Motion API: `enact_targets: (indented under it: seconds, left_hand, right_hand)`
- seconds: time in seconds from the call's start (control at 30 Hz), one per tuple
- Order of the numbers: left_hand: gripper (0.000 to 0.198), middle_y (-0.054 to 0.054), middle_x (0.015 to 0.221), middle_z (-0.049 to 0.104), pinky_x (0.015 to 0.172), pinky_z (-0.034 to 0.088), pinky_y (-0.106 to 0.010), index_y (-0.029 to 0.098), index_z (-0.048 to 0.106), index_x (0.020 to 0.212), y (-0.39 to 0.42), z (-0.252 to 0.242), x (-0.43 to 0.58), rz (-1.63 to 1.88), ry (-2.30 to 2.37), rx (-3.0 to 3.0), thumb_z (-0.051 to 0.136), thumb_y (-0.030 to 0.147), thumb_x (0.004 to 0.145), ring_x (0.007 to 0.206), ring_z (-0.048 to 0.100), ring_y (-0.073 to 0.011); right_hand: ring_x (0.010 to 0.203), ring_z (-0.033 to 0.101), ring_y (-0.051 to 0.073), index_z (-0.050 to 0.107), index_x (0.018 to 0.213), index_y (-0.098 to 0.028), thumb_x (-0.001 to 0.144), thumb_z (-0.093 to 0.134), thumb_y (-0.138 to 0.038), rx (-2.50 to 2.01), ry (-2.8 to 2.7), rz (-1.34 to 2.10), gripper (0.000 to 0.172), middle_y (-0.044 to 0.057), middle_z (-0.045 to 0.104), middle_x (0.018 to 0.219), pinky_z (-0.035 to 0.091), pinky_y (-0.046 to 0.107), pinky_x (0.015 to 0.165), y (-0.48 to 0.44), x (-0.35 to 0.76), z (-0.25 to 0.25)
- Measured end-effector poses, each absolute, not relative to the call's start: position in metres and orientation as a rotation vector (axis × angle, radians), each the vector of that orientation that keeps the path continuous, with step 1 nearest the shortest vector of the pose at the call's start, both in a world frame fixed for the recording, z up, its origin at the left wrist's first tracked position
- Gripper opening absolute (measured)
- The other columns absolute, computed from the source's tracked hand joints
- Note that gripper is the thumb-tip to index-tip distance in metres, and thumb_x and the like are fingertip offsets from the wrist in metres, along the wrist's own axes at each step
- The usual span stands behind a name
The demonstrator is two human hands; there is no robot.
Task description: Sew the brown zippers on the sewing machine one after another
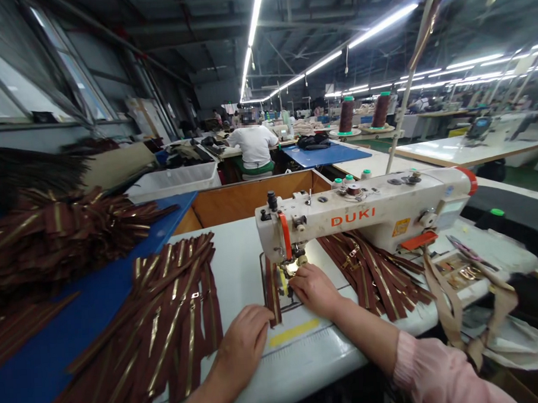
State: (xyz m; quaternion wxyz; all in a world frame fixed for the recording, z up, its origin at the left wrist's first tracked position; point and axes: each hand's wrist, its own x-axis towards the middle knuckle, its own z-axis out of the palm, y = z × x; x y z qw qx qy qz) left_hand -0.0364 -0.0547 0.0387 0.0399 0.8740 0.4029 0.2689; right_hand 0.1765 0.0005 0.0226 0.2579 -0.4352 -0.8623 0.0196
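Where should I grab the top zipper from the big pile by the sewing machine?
Pinch the flat tape of the uppermost brown zipper near its free end, coming from above. It lies slanted across the stack, with that end at the far side, so it should probably lift away easily there.

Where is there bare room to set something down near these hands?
Bare white tabletop lies between the zipper stack and the DUKI sewing machine, and in front of the right hand. Blue table shows left of the stack. Crowded: under the machine arm, where brown zippers pile up.
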Motion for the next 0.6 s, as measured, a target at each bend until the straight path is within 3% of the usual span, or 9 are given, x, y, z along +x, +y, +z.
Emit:
enact_targets:
  seconds: [0.1, 0.23, 0.43, 0.6]
  left_hand:
    - [0.036, -0.008, 0.103, 0.066, 0.088, 0.051, -0.042, 0.02, 0.058, 0.106, -0.034, 0.045, -0.033, 0.727, 1.233, 2.768, 0.037, 0.004, 0.08, 0.099, 0.06, -0.0219]
    - [0.055, -0.01, 0.128, 0.056, 0.102, 0.039, -0.045, 0.019, 0.053, 0.119, -0.007, 0.053, -0.018, 0.31, 1.175, 2.93, 0.043, -0.002, 0.069, 0.121, 0.048, -0.0238]
    - [0.023, -0.009, 0.1, 0.062, 0.099, 0.039, -0.043, 0.018, 0.059, 0.09, 0.0, 0.067, -0.003, 0.021, 1.142, 2.969, 0.055, 0.011, 0.069, 0.101, 0.056, -0.0259]
    - [0.014, -0.006, 0.088, 0.06, 0.092, 0.042, -0.04, 0.019, 0.056, 0.073, -0.004, 0.072, -0.003, 0.058, 1.244, 2.874, 0.055, 0.007, 0.064, 0.095, 0.054, -0.0248]
  right_hand:
    - [0.079, 0.05, 0.018, 0.066, 0.079, -0.017, 0.091, 0.05, -0.018, -1.171, -2.333, 0.049, 0.02, 0.005, 0.06, 0.077, 0.036, 0.029, 0.072, -0.002, 0.175, 0.022]
    - [0.08, 0.052, 0.019, 0.065, 0.079, -0.018, 0.089, 0.048, -0.014, -1.127, -2.276, 0.069, 0.021, 0.005, 0.06, 0.077, 0.039, 0.029, 0.072, -0.018, 0.171, 0.02]
    - [0.083, 0.056, 0.02, 0.067, 0.084, -0.023, 0.086, 0.047, -0.012, -1.067, -2.098, 0.358, 0.022, 0.006, 0.062, 0.082, 0.044, 0.029, 0.072, -0.046, 0.177, 0.005]
    - [0.083, 0.06, 0.02, 0.069, 0.087, -0.024, 0.086, 0.045, -0.018, -1.101, -1.911, 0.569, 0.025, 0.007, 0.062, 0.082, 0.048, 0.029, 0.074, -0.042, 0.188, -0.008]
